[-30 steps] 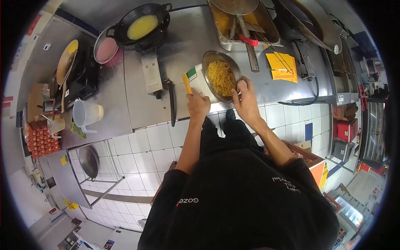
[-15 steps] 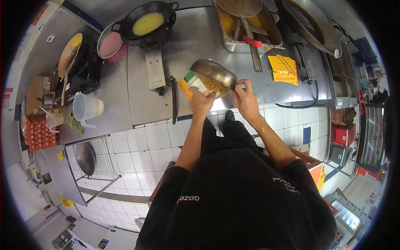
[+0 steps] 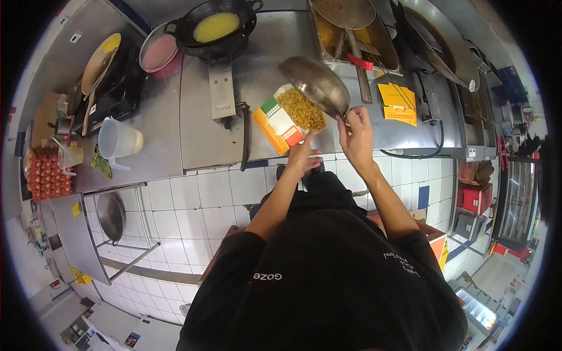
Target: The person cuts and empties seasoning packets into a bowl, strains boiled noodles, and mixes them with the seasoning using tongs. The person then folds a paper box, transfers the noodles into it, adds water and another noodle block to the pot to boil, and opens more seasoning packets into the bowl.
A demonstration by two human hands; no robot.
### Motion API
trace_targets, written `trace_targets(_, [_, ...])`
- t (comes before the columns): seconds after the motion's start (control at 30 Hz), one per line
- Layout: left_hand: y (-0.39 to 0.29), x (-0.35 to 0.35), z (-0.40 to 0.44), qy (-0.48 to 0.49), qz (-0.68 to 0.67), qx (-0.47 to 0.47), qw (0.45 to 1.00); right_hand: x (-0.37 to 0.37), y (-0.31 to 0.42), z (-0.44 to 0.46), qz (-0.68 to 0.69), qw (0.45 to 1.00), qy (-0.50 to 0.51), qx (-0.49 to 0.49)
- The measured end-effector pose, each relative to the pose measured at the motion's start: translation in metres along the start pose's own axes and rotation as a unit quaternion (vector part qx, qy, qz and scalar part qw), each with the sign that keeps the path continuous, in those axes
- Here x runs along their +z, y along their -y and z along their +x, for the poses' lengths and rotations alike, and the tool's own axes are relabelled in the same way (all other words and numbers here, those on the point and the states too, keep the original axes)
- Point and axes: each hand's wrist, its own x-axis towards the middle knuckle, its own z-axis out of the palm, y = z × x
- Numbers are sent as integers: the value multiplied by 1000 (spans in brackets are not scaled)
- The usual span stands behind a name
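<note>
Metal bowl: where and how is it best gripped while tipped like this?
Probably by the rim's near right end, from the right, where the right hand pinches it: the metal bowl tips toward the noodles, and that end juts past the box.

Cool, fairly even light fills the room, with a pale sheen on the steel counter (image 3: 199, 117) and soft highlights on the curved bowl (image 3: 319, 88). The white floor tiles (image 3: 193, 199) look bright, while the black shirt (image 3: 328, 281) loses most detail. At lower right, a lit cabinet (image 3: 479, 308) glares. Straight edges bow strongly toward the dark, blue-fringed rim, where small things turn soft.
</note>
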Motion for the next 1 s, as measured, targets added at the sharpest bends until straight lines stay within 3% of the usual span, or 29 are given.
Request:
trace_targets(0.07, [6,9,22,-36,-88,-7,995,2,11,14,19,999,15,29])
trace_targets(0.23, [23,10,40,-54,-107,42,992,16,9,38,106,985,23,137])
trace_targets(0.3, [28,8,40,-56,-124,44,990,15,8,41,217,947,57,231])
trace_targets(0.43, [30,1,25,-53,-125,37,990,27,4,51,108,980,76,148])
trace_targets(0.57, [43,-15,18,-59,-76,35,995,86,-4,88,323,896,37,304])
trace_targets(0.7, [56,-29,8,-64,6,43,997,129,5,121,422,784,12,454])
trace_targets(0.87, [50,-31,-14,-15,106,21,994,170,-27,131,480,703,-20,524])
trace_targets(0.93, [50,-25,-10,-2,144,28,989,163,-34,125,422,725,-6,544])
trace_targets(0.97, [47,-17,-10,3,149,20,989,157,-34,114,345,782,15,519])
trace_targets(1.0, [42,-10,-9,19,169,19,985,144,-25,90,236,898,-14,372])
